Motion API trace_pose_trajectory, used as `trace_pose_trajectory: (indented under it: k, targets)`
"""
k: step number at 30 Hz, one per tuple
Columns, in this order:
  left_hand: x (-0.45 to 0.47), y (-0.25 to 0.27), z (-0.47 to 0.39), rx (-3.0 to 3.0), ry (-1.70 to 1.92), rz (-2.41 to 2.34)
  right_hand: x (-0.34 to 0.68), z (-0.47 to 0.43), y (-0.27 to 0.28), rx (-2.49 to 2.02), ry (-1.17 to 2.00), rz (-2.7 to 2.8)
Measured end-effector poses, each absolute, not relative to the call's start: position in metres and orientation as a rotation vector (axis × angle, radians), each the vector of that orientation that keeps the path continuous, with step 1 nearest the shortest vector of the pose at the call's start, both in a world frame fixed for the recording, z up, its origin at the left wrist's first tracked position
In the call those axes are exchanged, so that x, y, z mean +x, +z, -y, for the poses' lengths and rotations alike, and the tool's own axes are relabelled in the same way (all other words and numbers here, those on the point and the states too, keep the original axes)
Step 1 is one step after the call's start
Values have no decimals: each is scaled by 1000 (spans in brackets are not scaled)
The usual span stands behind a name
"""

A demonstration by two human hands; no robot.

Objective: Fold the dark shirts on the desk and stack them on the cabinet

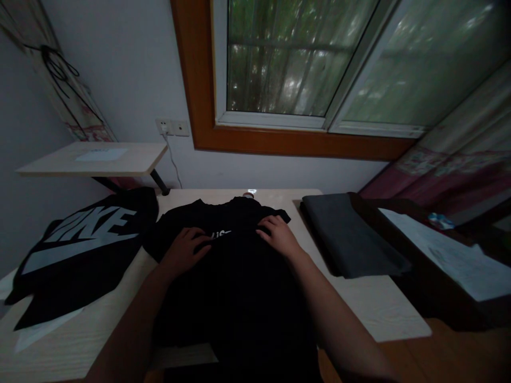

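Note:
A black T-shirt [235, 276] with small white lettering on its chest lies spread over the pale wooden table, collar toward the window. On its left chest side rests my left hand [187, 250], fingers apart and slightly bent. My right hand [277, 234] lies on the cloth near the right sleeve, its fingers also spread. Neither hand grips the fabric as far as I can see. Part of the lettering is hidden by my left fingers. The shirt's lower part runs down over the table's near edge into dark shadow.
At left lies a black item with a large grey NIKE print [91, 234], beneath a raised shelf [99, 165] bearing a paper. Folded dark grey cloth [347, 234] sits at right. Beyond it, a white sheet [451, 255] lies on a dark surface. A small round object [248, 195] stands behind the collar.

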State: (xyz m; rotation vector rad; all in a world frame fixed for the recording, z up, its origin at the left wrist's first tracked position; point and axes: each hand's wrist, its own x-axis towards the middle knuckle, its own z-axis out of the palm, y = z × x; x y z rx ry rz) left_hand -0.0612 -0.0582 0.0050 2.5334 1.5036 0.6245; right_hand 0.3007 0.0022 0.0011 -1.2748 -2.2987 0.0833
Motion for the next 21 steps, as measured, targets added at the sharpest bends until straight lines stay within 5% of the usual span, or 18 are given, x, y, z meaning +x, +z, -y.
trace_pose_trajectory:
  k: [6,14,21]
  targets:
    - [-63,15,56,2554,488,-1630,309,2,6,-1200,307,2103]
    - [-69,18,57,2277,320,-1949,326,-9,2,-1511,-16,1690]
    - [-71,16,56,2266,346,-1946,328,-16,-20,-1598,118,1820]
